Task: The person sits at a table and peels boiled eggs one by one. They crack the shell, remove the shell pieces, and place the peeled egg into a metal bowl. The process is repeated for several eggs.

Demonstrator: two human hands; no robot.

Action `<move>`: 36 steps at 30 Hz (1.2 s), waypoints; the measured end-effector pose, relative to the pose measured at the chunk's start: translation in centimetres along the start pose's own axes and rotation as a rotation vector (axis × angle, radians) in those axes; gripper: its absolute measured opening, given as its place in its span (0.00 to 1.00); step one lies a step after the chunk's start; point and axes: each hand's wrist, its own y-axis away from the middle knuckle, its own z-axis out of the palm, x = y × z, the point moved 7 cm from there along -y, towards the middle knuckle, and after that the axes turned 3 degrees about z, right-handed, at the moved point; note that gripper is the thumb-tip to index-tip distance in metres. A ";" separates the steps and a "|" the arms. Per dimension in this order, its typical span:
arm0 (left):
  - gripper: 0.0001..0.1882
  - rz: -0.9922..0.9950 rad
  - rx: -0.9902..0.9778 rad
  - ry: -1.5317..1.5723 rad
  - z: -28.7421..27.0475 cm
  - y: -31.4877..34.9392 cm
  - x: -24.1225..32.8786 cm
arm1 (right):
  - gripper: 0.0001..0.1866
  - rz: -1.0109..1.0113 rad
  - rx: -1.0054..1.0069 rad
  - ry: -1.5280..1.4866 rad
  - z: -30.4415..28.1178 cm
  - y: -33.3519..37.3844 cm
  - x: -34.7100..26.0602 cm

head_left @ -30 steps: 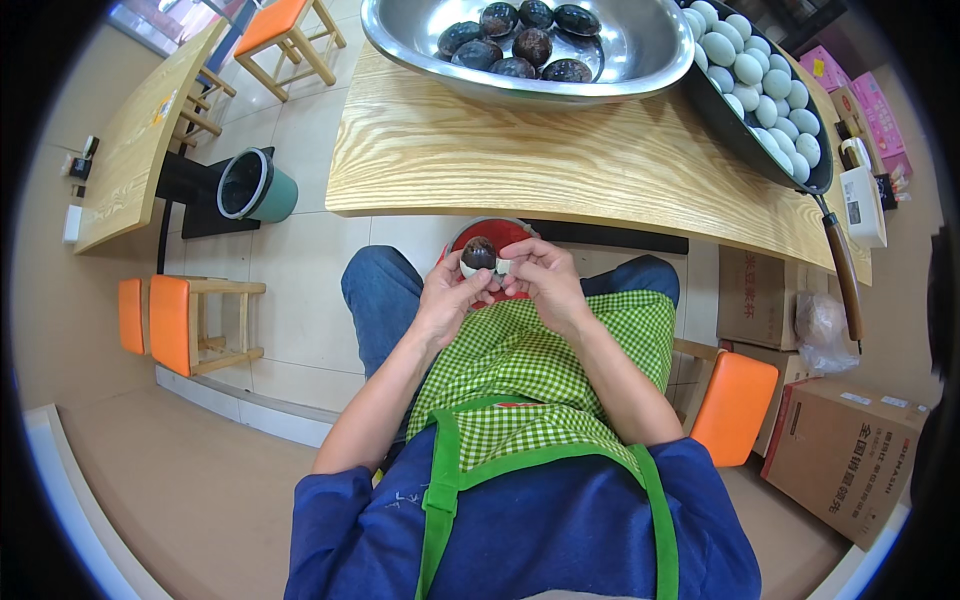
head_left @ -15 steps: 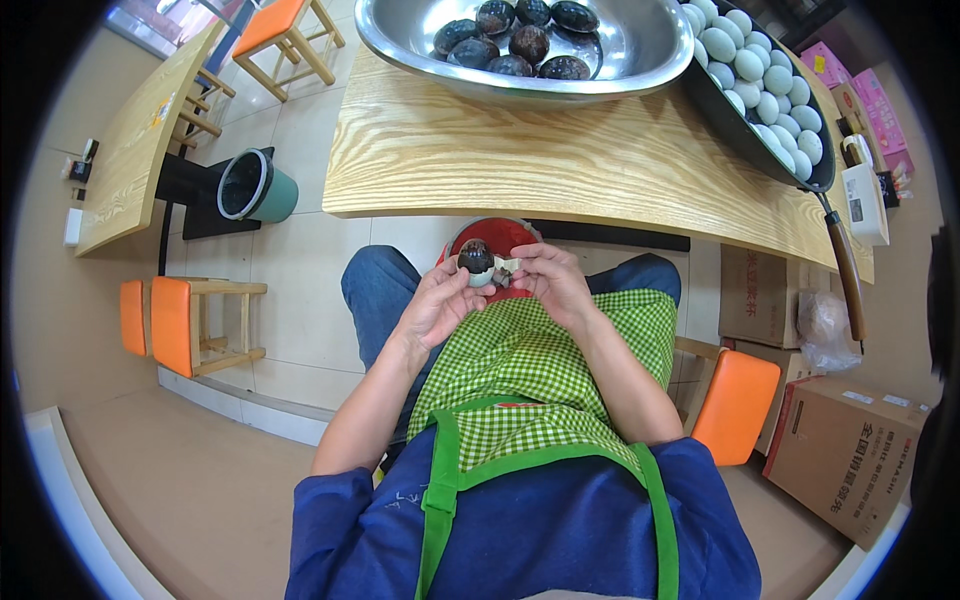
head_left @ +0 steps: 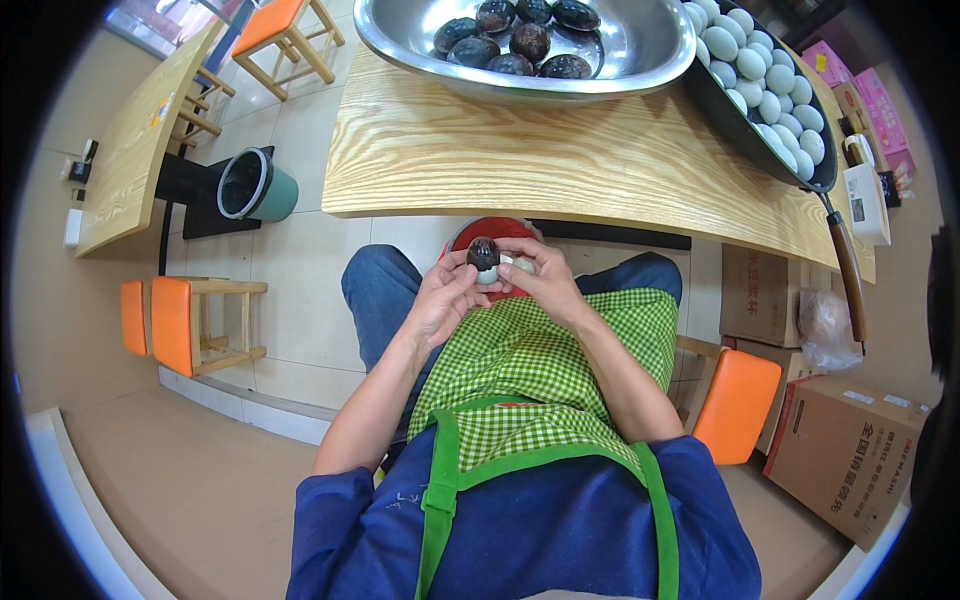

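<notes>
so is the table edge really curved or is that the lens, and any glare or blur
Head view: the lens bends the wooden table edge; a black rim rings the frame. Glare brightens the steel basin wall. Both hands and the dark egg look sharp.

You sit at a light wooden table (head_left: pixel 560 160) with a pale tiled floor (head_left: pixel 300 300) beneath it. To your left a second wooden table (head_left: pixel 135 150) runs along the wall, with orange-seated wooden stools (head_left: pixel 190 325) near it and another (head_left: pixel 275 30) farther off. A green bin (head_left: pixel 255 185) stands on the floor between the tables. To your right you have an orange stool (head_left: pixel 735 400) and brown cardboard boxes (head_left: pixel 850 450). The light is bright and even
</notes>
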 end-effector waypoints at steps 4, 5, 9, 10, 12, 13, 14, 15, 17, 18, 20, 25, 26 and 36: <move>0.25 0.045 0.075 -0.205 -0.7 0.0 -0.1 | 0.17 -0.009 0.053 0.011 0.2 0.1 -0.2; 0.27 0.064 0.102 -0.290 -1.1 0.1 -0.2 | 0.17 -0.007 0.061 0.040 0.3 0.1 0.0; 0.28 0.109 0.223 -0.452 -0.1 0.2 0.3 | 0.17 -0.168 0.068 0.275 0.3 -0.5 0.4; 0.29 0.138 0.236 -0.441 0.0 0.2 0.5 | 0.17 -0.250 0.060 0.361 0.4 -0.6 0.2; 0.29 0.109 0.230 -0.474 0.2 0.2 0.7 | 0.17 -0.231 0.048 0.329 0.2 -0.6 0.5; 0.29 0.093 0.230 -0.491 0.2 0.3 0.8 | 0.18 -0.220 0.041 0.310 0.3 -0.6 0.5; 0.29 0.099 0.230 -0.490 0.1 0.3 0.7 | 0.18 -0.156 0.044 0.233 0.1 -0.5 0.7; 0.29 0.106 0.232 -0.489 0.1 0.2 0.7 | 0.18 -0.092 0.045 0.155 0.2 -0.2 0.3; 0.30 0.101 0.232 -0.491 -0.1 0.4 0.6 | 0.17 -0.040 0.054 0.081 0.4 -0.1 0.5; 0.30 0.091 0.223 -0.493 -0.1 0.4 0.5 | 0.17 -0.055 0.067 0.087 0.3 0.0 0.5; 0.30 0.084 0.208 -0.491 0.0 0.3 0.4 | 0.17 -0.128 0.094 0.135 0.0 0.0 0.7; 0.28 0.098 0.176 -0.448 0.1 0.2 0.3 | 0.15 -0.141 0.144 0.201 -0.1 0.0 1.1; 0.28 0.098 0.175 -0.439 0.2 0.3 0.4 | 0.15 -0.126 0.146 0.181 -0.1 0.1 1.1; 0.26 0.114 0.150 -0.321 0.6 0.2 0.4 | 0.14 -0.147 0.181 0.076 -0.2 0.5 0.2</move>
